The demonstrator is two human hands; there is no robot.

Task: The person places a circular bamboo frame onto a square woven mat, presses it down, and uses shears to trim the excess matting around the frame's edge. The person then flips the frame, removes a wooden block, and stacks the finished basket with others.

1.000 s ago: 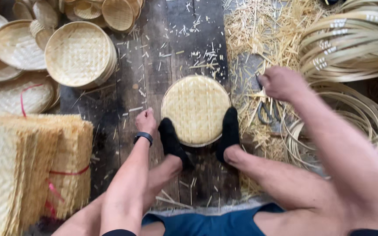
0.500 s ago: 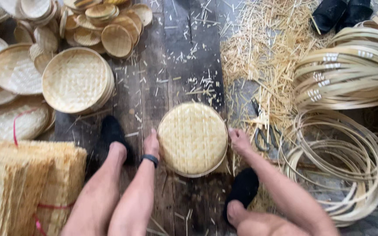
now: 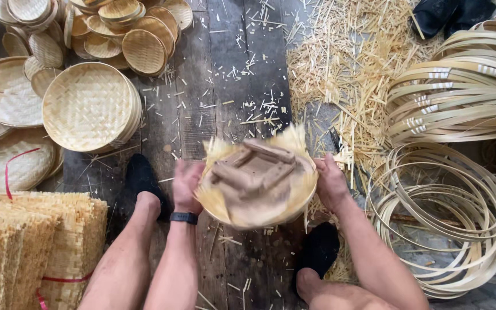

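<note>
You've got the round woven tray (image 3: 258,186) up off the floor (image 3: 225,51) and flipped, so its underside faces you. It's blurred, but a brownish wooden form with crossed bars sits in the middle, and loose strip ends fringe out past the top of the rim. It hangs over the middle plank, between your two black-socked feet.

Your left hand (image 3: 187,185) is pressed flat against the tray's left edge, fingers spread rather than curled round it. Your right hand (image 3: 331,182) wraps the right edge, fingers closed on the rim. So it's pinched between both palms.

Progress-wise, I'd say this one's mid-way: the weave is done and shaped round, but those frayed ends haven't been trimmed and no hoop sits on the rim as far as I can tell. The finished ones are the stack of round trays (image 3: 90,106) toward the floor's left edge, with smaller baskets (image 3: 139,49) heaped in the far left corner.

Room is tight sideways. The bamboo hoops (image 3: 440,221) lie just beside your right forearm, with bigger coils (image 3: 460,92) behind them, and a pile of offcut slivers (image 3: 351,74) covers the far right. The stacked woven mats (image 3: 27,247) fill the near left corner. The open lane is straight ahead, down the bare dark planks.
</note>
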